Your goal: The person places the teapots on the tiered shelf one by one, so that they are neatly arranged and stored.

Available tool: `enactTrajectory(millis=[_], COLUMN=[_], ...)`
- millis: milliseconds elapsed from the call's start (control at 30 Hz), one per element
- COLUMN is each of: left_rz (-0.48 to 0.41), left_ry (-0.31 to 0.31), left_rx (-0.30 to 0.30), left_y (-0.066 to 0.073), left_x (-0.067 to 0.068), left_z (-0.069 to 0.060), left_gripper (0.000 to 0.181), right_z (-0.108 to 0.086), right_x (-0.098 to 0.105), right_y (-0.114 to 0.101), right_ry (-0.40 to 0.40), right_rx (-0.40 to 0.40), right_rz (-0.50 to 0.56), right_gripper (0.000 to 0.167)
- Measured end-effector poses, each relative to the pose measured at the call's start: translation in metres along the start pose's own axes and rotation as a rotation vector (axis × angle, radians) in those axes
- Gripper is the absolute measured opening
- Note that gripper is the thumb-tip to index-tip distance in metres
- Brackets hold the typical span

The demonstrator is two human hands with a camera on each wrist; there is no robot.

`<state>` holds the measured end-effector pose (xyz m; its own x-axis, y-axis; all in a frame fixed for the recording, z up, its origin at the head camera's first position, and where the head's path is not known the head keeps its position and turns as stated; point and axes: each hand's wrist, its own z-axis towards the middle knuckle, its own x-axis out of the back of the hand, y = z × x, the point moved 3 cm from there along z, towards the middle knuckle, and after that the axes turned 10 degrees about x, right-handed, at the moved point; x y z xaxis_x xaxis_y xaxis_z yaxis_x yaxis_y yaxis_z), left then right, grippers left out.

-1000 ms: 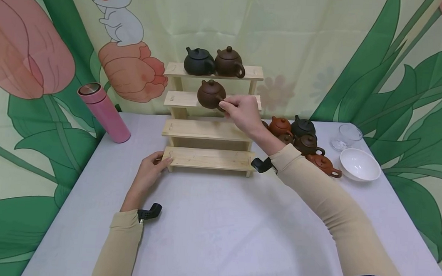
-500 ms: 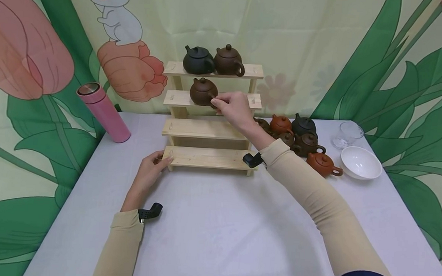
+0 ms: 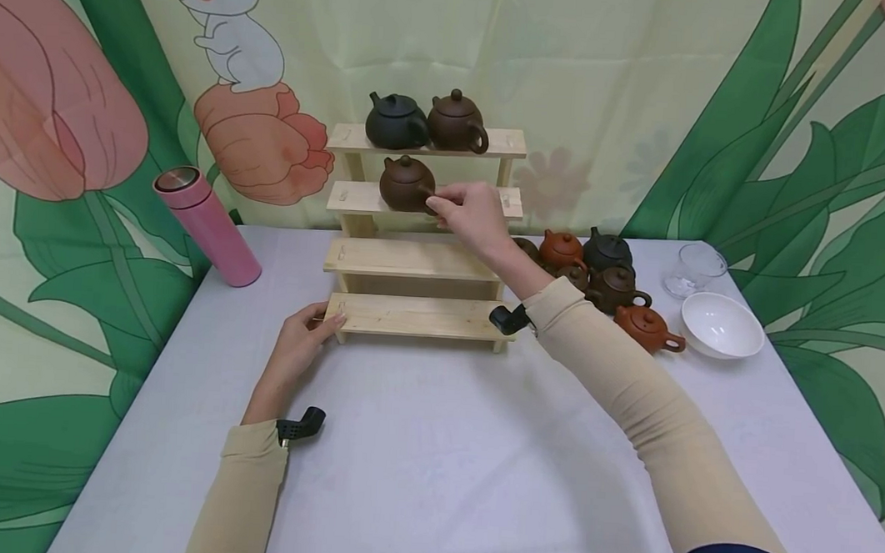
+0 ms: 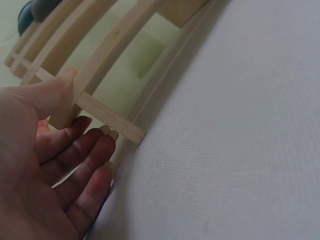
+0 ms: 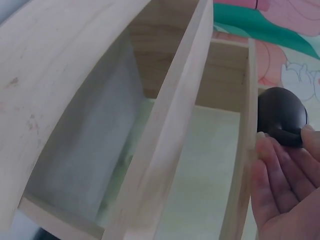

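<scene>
One round brown clay teapot (image 3: 405,184), likely brittle: right hand (image 3: 476,217) pinches its handle (image 5: 286,137), the safest hold; left hand (image 3: 300,340) grips the tiered pale-wooden stand (image 3: 413,260) beneath.

Pale tulip-printed backdrop (image 3: 610,85), white cloth-covered table (image 3: 403,458)

Even, soft light is spread across the head view, the worktop (image 3: 403,458) washed pale, with a faint shadow cast beside the right sleeve (image 3: 631,395). A glint is caught on the bowl (image 3: 721,324)! Over to the wrist views: dimmer, greyer, softly focused, fine detail smeared, the shelf (image 5: 175,100) bent into curves by the lens, the teapot (image 5: 281,107) sunk almost to black.
</scene>
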<state>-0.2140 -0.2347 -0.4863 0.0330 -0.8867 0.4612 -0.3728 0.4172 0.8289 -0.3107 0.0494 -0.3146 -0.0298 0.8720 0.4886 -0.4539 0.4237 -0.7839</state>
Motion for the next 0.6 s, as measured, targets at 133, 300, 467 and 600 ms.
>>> enactTrajectory(millis=[133,300,467,600], left_rz=[0.003,0.011,0.019,0.019], left_ry=[0.005,0.011,0.009,0.014], left_rx=[-0.002,0.004,0.006,0.009], left_y=[0.0,0.0,0.0,0.001], left_x=[0.001,0.001,0.0,0.0], left_z=[0.0,-0.001,-0.001,-0.001], left_gripper=[0.071,0.07,0.07,0.068], right_z=[-0.002,-0.007,-0.015,-0.023], right_x=[0.004,0.013,0.021,0.03], right_y=[0.002,0.007,0.016,0.021], right_ry=[0.001,0.0,-0.016,-0.034], right_rx=[-0.004,0.027,0.083,0.09], right_rz=[0.031,0.011,-0.03,-0.057], right_gripper=[0.023,0.02,0.015,0.014])
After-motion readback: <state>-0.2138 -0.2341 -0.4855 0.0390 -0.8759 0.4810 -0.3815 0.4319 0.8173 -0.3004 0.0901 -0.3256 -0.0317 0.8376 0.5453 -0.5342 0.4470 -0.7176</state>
